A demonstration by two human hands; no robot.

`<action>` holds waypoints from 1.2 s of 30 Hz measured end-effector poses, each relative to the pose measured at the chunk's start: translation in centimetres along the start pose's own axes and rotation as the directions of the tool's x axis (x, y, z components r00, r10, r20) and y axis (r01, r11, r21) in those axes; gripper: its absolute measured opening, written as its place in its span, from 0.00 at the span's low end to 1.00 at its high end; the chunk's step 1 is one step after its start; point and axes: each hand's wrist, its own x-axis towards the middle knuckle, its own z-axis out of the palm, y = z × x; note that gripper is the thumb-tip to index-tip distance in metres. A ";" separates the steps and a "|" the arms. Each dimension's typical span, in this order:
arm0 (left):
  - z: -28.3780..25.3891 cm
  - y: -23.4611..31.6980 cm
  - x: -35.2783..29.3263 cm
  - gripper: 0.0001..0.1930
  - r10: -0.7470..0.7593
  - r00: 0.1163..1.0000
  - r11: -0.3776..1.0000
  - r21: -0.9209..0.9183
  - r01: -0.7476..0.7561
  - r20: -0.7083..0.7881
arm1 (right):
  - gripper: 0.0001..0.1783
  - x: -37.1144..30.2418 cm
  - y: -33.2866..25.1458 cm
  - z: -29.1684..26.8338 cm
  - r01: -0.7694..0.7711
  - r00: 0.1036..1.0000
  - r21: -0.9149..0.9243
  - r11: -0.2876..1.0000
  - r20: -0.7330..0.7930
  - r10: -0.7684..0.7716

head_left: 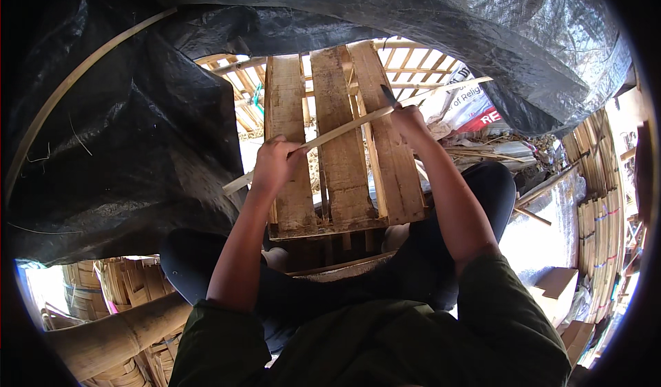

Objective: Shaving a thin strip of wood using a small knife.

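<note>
A long, thin bamboo strip slants across a bench of wooden planks, its far right end raised beyond the bench. My left hand is closed around the strip over the left plank. Past that hand, the strip's near end sticks out to the left. My right hand is closed on a knife, whose dark blade points up and away from me beside the strip. Its handle is hidden in my fingers. Whether the blade touches the strip, I cannot tell.
Black plastic sheeting hangs at the left and across the top. Bundled bamboo slats stand at the right, near a cardboard box. A thick bamboo pole lies at lower left. Scraps and a printed sack lie beyond the bench.
</note>
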 end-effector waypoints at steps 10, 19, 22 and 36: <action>0.1 0.4 0.2 0.09 -0.023 0.999 0.999 0.036 0.022 0.031 | 0.27 -2.6 -1.5 -1.7 -0.100 0.995 0.003 0.995 -0.006 0.100; 0.7 0.8 0.6 0.09 0.009 1.000 1.000 0.012 -0.009 0.001 | 0.23 -0.7 0.0 -0.9 0.050 0.993 -0.019 0.999 -0.105 -0.052; 0.4 0.5 0.3 0.09 -0.030 1.000 0.999 0.016 0.030 -0.001 | 0.21 -2.6 -0.3 3.9 0.287 0.908 -0.247 0.926 -0.237 -0.345; 0.4 -0.9 -0.5 0.11 0.009 0.999 0.999 0.053 -0.007 -0.039 | 0.30 -3.8 -2.1 3.7 0.099 0.995 -0.034 0.995 0.031 -0.098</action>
